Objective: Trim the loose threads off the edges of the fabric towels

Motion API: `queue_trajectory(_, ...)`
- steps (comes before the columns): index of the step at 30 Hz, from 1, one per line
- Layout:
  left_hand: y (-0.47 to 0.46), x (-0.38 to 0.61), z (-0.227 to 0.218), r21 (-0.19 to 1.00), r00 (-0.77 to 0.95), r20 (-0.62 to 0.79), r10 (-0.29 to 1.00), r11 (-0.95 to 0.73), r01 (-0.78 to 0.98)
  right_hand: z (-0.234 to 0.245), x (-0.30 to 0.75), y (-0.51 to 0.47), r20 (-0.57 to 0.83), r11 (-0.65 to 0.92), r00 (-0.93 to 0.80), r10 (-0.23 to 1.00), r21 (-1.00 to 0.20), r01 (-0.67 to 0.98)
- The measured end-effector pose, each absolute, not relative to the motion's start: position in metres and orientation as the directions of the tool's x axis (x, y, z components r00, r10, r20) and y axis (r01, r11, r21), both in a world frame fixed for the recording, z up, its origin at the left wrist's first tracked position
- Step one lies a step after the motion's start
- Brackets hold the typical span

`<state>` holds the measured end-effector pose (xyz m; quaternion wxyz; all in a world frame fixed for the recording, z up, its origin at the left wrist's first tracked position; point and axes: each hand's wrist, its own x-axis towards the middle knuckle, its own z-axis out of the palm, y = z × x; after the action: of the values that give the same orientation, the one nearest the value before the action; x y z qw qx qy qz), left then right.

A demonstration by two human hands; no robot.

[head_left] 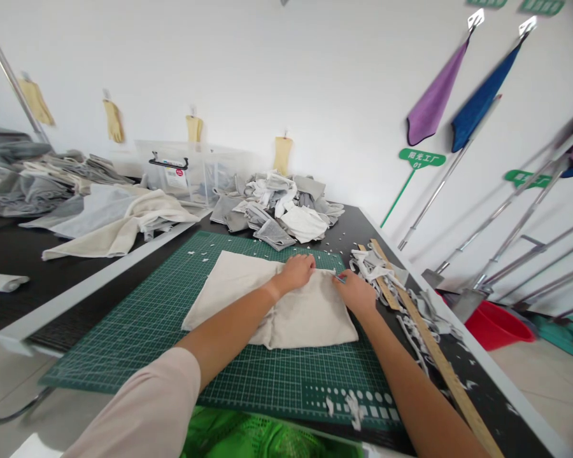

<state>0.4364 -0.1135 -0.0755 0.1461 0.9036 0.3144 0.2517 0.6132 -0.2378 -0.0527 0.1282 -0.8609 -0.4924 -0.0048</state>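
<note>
A folded cream cloth point(315, 312) lies on a green cutting mat point(138, 331), with a crease running down its middle. My left hand point(297, 271) rests at the far edge of the cloth, its fingers bent and closed on that edge. Close by on the right, my right hand point(356, 291) is closed around a thin grey-blue tool point(339, 278) whose tip meets the cloth's far right corner. The fingers hide most of this tool, so its exact kind cannot be made out.
A pile of grey and white cloths point(286, 203) stands behind the mat. More cloths point(119, 213) and a clear plastic box point(195, 172) are at the left. Wooden rulers point(427, 337) and fabric strips point(372, 266) line the right side. A red bucket point(499, 326) is on the floor.
</note>
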Motion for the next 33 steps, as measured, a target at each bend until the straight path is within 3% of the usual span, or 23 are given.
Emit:
queue_trajectory(5, -0.111, 0.437, -0.082, 0.676, 0.657, 0.343, 0.671, -0.663, 0.323, -0.053, 0.616, -0.240, 0.155, -0.445, 0.505, 0.849, -0.306, 0.842)
queue_trajectory(7, -0.110, 0.439, -0.086, 0.710, 0.657, 0.356, 0.664, -0.650, 0.271, -0.052, 0.615, -0.240, 0.168, -0.427, 0.502, 0.848, -0.343, 0.837)
queue_trajectory(15, -0.110, 0.447, -0.083, 0.774, 0.687, 0.359, 0.632, -0.613, 0.159, -0.054, 0.612, -0.242, 0.297, -0.234, 0.391, 0.871, -0.450, 0.862)
queue_trajectory(19, -0.110, 0.446, -0.080, 0.776, 0.699, 0.270, 0.662, -0.580, 0.249, -0.058, 0.610, -0.243, 0.336, -0.092, 0.281, 0.899, -0.482, 0.871)
queue_trajectory(23, -0.112, 0.445, -0.083, 0.701, 0.720, 0.288, 0.631, -0.651, 0.291, -0.058, 0.608, -0.243, 0.310, -0.100, 0.287, 0.906, -0.502, 0.859)
queue_trajectory(33, -0.128, 0.443, -0.079, 0.730, 0.616, 0.469, 0.633, -0.670, 0.133, -0.056, 0.607, -0.242, 0.321, -0.096, 0.376, 0.869, -0.636, 0.765)
